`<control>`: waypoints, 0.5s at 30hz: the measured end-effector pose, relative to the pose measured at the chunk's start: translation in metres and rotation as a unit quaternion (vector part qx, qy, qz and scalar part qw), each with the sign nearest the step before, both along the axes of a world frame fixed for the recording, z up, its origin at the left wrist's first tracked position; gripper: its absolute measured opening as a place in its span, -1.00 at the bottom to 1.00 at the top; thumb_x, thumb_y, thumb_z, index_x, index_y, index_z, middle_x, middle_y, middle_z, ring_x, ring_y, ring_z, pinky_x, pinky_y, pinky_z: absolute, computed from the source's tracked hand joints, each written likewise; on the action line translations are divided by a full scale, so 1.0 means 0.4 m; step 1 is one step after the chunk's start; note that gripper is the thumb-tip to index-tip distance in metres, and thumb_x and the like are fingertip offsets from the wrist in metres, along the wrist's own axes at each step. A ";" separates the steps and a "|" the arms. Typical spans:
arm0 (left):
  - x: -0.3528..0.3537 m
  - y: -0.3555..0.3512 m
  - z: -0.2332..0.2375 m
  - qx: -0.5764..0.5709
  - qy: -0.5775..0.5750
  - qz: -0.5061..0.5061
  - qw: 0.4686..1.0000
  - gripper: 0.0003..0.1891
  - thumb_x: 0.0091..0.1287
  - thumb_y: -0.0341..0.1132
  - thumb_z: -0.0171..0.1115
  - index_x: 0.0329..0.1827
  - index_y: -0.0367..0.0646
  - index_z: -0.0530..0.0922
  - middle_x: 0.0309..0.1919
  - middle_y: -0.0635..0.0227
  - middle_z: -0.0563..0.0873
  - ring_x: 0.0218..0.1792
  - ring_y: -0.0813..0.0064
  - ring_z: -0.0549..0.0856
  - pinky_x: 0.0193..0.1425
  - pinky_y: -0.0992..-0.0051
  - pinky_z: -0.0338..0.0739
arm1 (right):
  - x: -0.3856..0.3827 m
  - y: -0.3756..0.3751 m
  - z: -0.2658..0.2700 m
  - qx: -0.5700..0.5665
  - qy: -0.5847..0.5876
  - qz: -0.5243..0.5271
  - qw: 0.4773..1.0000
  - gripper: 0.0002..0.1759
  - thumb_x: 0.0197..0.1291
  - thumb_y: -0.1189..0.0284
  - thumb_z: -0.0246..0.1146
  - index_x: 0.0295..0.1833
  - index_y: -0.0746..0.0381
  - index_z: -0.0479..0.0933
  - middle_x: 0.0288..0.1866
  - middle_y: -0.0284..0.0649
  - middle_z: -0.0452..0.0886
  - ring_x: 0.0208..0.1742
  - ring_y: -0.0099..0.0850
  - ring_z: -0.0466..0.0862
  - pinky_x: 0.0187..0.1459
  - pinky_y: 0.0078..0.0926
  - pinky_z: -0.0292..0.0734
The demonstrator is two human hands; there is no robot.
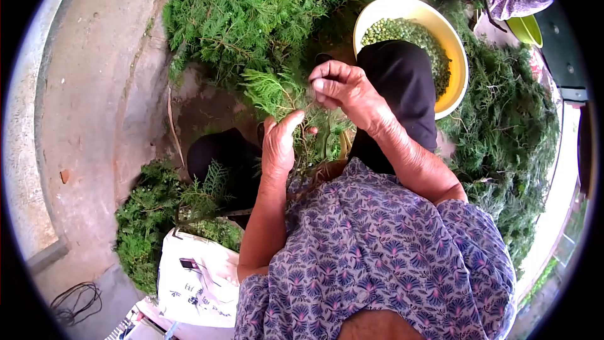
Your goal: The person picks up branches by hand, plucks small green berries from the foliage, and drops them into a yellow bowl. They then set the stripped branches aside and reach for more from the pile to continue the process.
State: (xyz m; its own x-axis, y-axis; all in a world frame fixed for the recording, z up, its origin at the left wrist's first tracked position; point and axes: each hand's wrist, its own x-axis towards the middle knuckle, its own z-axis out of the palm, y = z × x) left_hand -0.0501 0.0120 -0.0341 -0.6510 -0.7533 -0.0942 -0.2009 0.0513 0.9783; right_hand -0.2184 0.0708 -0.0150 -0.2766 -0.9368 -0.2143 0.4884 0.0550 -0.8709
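A leafy green sprig (267, 88) is held by its stem in my left hand (279, 145), with the thumb pressed against it. Just above and to the right, my right hand (349, 91) has its fingers pinched together beside the sprig; what lies between the fingertips is too small to make out. Beyond my right knee stands a yellow basin (462, 82) partly filled with small green berries (412, 33). The knee hides part of the basin.
Piles of cut green branches lie ahead (251, 19), on the right (503, 119) and at the lower left (148, 214). A white sack (201, 277) and a coil of black wire (78, 299) are at the lower left. A green container (527, 28) stands at the upper right.
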 end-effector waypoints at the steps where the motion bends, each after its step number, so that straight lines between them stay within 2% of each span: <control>1: 0.004 -0.003 -0.004 0.000 0.000 0.001 1.000 -0.80 0.15 -0.45 0.07 -0.16 -0.27 0.52 -0.25 0.15 0.62 -0.29 0.30 0.61 -0.15 0.36 0.51 | 0.006 0.002 -0.009 -0.009 0.051 0.003 0.999 -0.87 0.14 0.48 0.19 -0.22 0.30 0.51 -0.53 -0.39 0.46 -0.52 -0.69 0.42 -0.52 -0.77 0.30; 2: 0.012 -0.007 -0.012 -0.172 -0.039 -0.023 0.984 -0.78 0.10 -0.50 0.09 -0.17 -0.25 0.52 -0.25 0.14 0.63 -0.28 0.26 0.62 -0.13 0.33 0.49 | 0.016 0.000 -0.007 0.004 0.101 -0.019 0.995 -0.89 0.13 0.49 0.20 -0.25 0.30 0.54 -0.55 -0.40 0.47 -0.55 -0.69 0.41 -0.54 -0.76 0.31; 3: 0.018 -0.010 -0.018 -0.338 -0.077 -0.047 0.937 -0.75 0.04 -0.55 0.11 -0.18 -0.22 0.53 -0.26 0.13 0.63 -0.28 0.21 0.62 -0.11 0.31 0.48 | 0.024 -0.002 -0.006 0.017 0.150 -0.041 0.988 -0.90 0.12 0.50 0.20 -0.28 0.30 0.56 -0.57 -0.40 0.47 -0.57 -0.70 0.40 -0.55 -0.75 0.31; 4: 0.021 -0.010 -0.021 -0.337 -0.076 -0.047 0.937 -0.75 0.04 -0.55 0.11 -0.18 -0.22 0.53 -0.26 0.13 0.63 -0.28 0.21 0.62 -0.11 0.31 0.48 | 0.020 -0.004 -0.005 0.017 0.150 -0.041 0.988 -0.90 0.12 0.50 0.20 -0.28 0.30 0.56 -0.57 -0.40 0.47 -0.57 -0.70 0.40 -0.55 -0.75 0.31; 6: 0.024 -0.012 -0.024 -0.374 -0.075 -0.062 0.922 -0.71 -0.03 -0.61 0.13 -0.19 -0.22 0.53 -0.29 0.16 0.65 -0.26 0.21 0.63 -0.11 0.32 0.47 | -0.001 -0.017 -0.007 0.111 0.204 -0.062 0.971 -0.85 0.09 0.47 0.24 -0.26 0.32 0.58 -0.58 -0.42 0.49 -0.59 -0.71 0.38 -0.57 -0.75 0.31; 7: 0.025 -0.011 -0.021 -0.375 -0.076 -0.062 0.922 -0.71 -0.03 -0.61 0.13 -0.19 -0.22 0.53 -0.29 0.16 0.65 -0.26 0.21 0.63 -0.11 0.32 0.47 | -0.010 -0.021 -0.011 0.110 0.204 -0.062 0.971 -0.85 0.09 0.47 0.24 -0.26 0.32 0.58 -0.58 -0.42 0.49 -0.59 -0.71 0.38 -0.57 -0.75 0.31; 9: 0.023 -0.007 -0.013 -0.349 -0.074 -0.064 0.932 -0.66 -0.09 -0.66 0.12 -0.19 -0.20 0.53 -0.31 0.19 0.66 -0.25 0.19 0.62 -0.11 0.32 0.46 | -0.025 -0.023 -0.018 0.125 0.119 0.092 0.981 -0.80 0.04 0.42 0.29 -0.24 0.31 0.58 -0.57 -0.42 0.50 -0.61 -0.73 0.38 -0.59 -0.74 0.31; 10: 0.022 -0.008 -0.014 -0.349 -0.074 -0.064 0.932 -0.66 -0.09 -0.66 0.12 -0.19 -0.20 0.53 -0.31 0.19 0.66 -0.25 0.19 0.62 -0.11 0.32 0.46 | -0.021 -0.016 -0.014 0.114 0.052 0.106 0.986 -0.76 0.00 0.38 0.33 -0.25 0.31 0.59 -0.59 -0.44 0.50 -0.61 -0.74 0.38 -0.61 -0.75 0.29; 11: 0.023 -0.010 -0.016 -0.356 -0.077 -0.064 0.929 -0.67 -0.08 -0.65 0.11 -0.19 -0.21 0.53 -0.30 0.19 0.66 -0.24 0.19 0.62 -0.11 0.32 0.45 | -0.027 -0.014 -0.025 0.090 0.045 0.149 0.984 -0.76 -0.04 0.37 0.36 -0.28 0.30 0.59 -0.57 -0.42 0.53 -0.59 -0.71 0.42 -0.58 -0.72 0.33; 13: 0.027 -0.009 -0.014 -0.362 -0.084 -0.064 0.926 -0.67 -0.07 -0.65 0.10 -0.20 -0.21 0.53 -0.29 0.19 0.66 -0.23 0.18 0.62 -0.10 0.32 0.44 | 0.000 -0.016 -0.060 0.020 0.050 0.148 0.988 -0.78 -0.07 0.42 0.38 -0.30 0.31 0.60 -0.54 -0.40 0.56 -0.56 -0.65 0.47 -0.51 -0.68 0.40; 14: 0.021 -0.005 -0.008 -0.315 -0.066 -0.063 0.945 -0.68 -0.07 -0.65 0.08 -0.20 -0.20 0.53 -0.28 0.19 0.65 -0.22 0.17 0.61 -0.07 0.31 0.42 | 0.009 -0.016 -0.061 0.023 0.015 0.139 0.990 -0.78 -0.10 0.46 0.39 -0.30 0.32 0.60 -0.51 -0.36 0.59 -0.51 -0.62 0.50 -0.43 -0.64 0.44; 15: 0.016 -0.002 -0.001 -0.267 -0.048 -0.063 0.960 -0.68 -0.07 -0.65 0.07 -0.20 -0.19 0.53 -0.27 0.19 0.65 -0.20 0.16 0.60 -0.04 0.31 0.40 | 0.017 -0.013 -0.059 0.024 0.015 0.138 0.990 -0.78 -0.10 0.46 0.39 -0.30 0.32 0.60 -0.51 -0.36 0.59 -0.51 -0.62 0.50 -0.43 -0.64 0.44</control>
